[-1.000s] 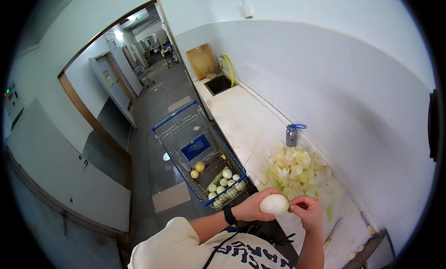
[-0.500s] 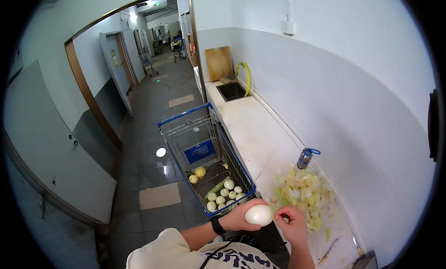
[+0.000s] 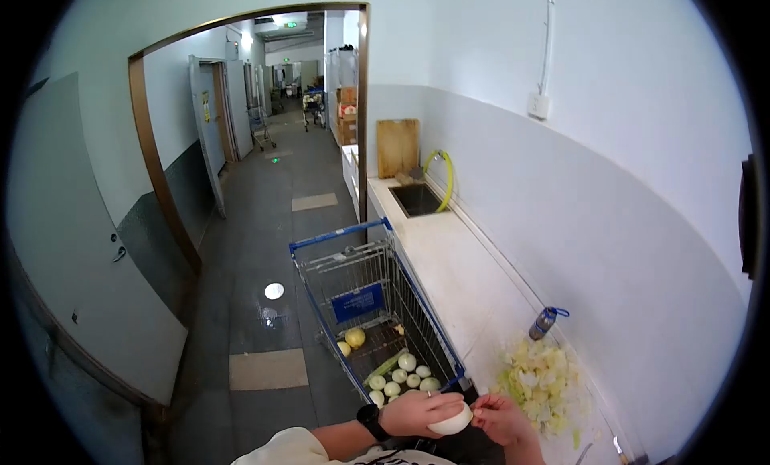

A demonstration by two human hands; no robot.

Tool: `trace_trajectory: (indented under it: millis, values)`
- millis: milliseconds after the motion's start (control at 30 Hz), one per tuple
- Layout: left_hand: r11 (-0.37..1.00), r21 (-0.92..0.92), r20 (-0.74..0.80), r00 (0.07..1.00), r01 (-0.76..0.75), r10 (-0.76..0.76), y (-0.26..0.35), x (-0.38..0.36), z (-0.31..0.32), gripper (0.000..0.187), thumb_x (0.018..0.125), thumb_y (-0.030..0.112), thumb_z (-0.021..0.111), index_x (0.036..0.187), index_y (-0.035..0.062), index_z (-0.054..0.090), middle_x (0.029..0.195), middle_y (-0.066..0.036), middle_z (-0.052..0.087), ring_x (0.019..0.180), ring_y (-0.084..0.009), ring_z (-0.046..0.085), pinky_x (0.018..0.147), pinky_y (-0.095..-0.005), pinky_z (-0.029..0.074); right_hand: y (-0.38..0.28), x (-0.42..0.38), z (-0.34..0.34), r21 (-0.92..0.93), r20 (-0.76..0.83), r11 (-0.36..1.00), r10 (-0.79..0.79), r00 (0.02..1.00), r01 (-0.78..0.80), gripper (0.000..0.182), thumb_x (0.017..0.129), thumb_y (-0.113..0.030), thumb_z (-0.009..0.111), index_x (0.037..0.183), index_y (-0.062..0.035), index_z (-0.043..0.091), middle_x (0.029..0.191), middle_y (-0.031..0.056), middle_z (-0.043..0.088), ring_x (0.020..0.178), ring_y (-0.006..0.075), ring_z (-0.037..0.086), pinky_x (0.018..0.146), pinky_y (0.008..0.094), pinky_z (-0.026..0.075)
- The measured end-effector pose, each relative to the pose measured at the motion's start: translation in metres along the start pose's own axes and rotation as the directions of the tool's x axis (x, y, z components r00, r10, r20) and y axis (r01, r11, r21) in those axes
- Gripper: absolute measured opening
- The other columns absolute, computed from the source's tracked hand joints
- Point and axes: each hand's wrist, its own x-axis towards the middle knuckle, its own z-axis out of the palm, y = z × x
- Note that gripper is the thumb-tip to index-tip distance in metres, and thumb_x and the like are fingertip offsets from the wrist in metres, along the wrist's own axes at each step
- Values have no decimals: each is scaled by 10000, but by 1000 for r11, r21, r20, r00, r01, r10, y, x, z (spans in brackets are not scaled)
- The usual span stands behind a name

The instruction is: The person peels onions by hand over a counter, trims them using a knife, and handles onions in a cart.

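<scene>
A smooth white peeled onion [image 3: 454,422] rests in my left hand [image 3: 411,411], whose fingers wrap over its top. My right hand [image 3: 500,421] pinches at the onion's right tip with thumb and fingertips; what thin bit they grip there is too small to see. Just beyond my hands stands a shopping cart [image 3: 431,314] with a blue rim. Several pale onions [image 3: 399,375] lie in its near end, beside a long green stalk [image 3: 387,367]. Two yellower onions [image 3: 354,337] sit at its left side. On the counter to the right spreads a heap of onion skins [image 3: 539,378].
The white counter [image 3: 441,248] runs along the wall to a sink [image 3: 417,200] with a yellow hose [image 3: 448,184] and a wooden board [image 3: 399,148]. A bottle [image 3: 543,324] stands behind the skins. A doorway frame [image 3: 362,104] opens onto a corridor with carts.
The view has tilted up, so hands and cart sit lower in the picture. My left hand has turned over the onion and covers more of it; my right fingertips remain at its tip.
</scene>
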Motion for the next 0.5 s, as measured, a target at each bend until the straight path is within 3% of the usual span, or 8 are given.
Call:
trace_trajectory:
  millis: [67,133,167,200,333,400,433,500]
  values:
    - [995,-80,-40,998,-56,53,-12,-10,-3,678,727,231,794,1330,93,516,1328,-118,526,981,-312,634,772,-367,524,3,8,6,44,62,994,98,993,-100,112,859,31,670,966,13,642,858,94,673,738,189,653,695,296,530]
    - [987,-162,-98,995,19,-36,-9,-16,-11,670,738,236,793,1330,90,513,1322,-119,529,998,-325,624,801,-372,522,0,14,21,22,89,992,122,989,-125,108,868,30,658,971,2,643,847,84,664,758,185,647,711,291,520]
    - [976,-209,-123,989,59,-87,-3,-19,-17,666,744,239,793,1329,88,512,1319,-119,531,1006,-332,620,815,-375,521,-3,14,33,-163,67,986,52,996,-40,93,875,25,651,963,-1,639,848,81,659,757,183,642,712,288,514]
    - [921,-314,-26,968,230,-250,1,-20,-23,670,745,243,802,1326,78,511,1305,-119,539,1082,-325,594,901,-378,490,-7,16,43,-340,59,939,-25,998,44,78,882,19,643,955,-5,635,848,77,653,756,180,636,713,285,509]
    - [727,-607,-63,892,322,-447,-6,-33,-19,736,720,274,843,1345,82,506,1326,-124,540,1233,-293,524,1046,-398,393,-1,24,75,-729,148,590,-358,922,346,24,908,-8,601,930,-6,609,840,88,627,748,207,615,709,297,488]
    - [733,-611,-141,869,300,-473,-15,-40,-10,815,675,294,887,1357,72,500,1340,-103,526,1254,-235,503,1064,-386,391,-17,18,107,-892,331,95,-529,781,442,64,879,-12,621,939,3,603,899,158,632,813,320,629,727,368,505]
    - [596,-746,-86,844,298,-529,-9,-37,-16,794,711,209,860,1378,56,458,1336,-103,511,1262,-226,482,1072,-364,385,-18,21,112,-873,302,166,-554,776,459,63,889,-34,595,942,-1,584,890,182,596,852,378,593,741,408,487]
    - [614,-764,-181,847,198,-499,-19,-39,-4,854,722,238,866,1412,61,396,1349,-89,489,1247,-201,488,1049,-372,413,-24,19,120,-865,303,166,-579,757,473,60,894,-13,578,954,-14,575,893,174,586,835,366,586,735,410,478]
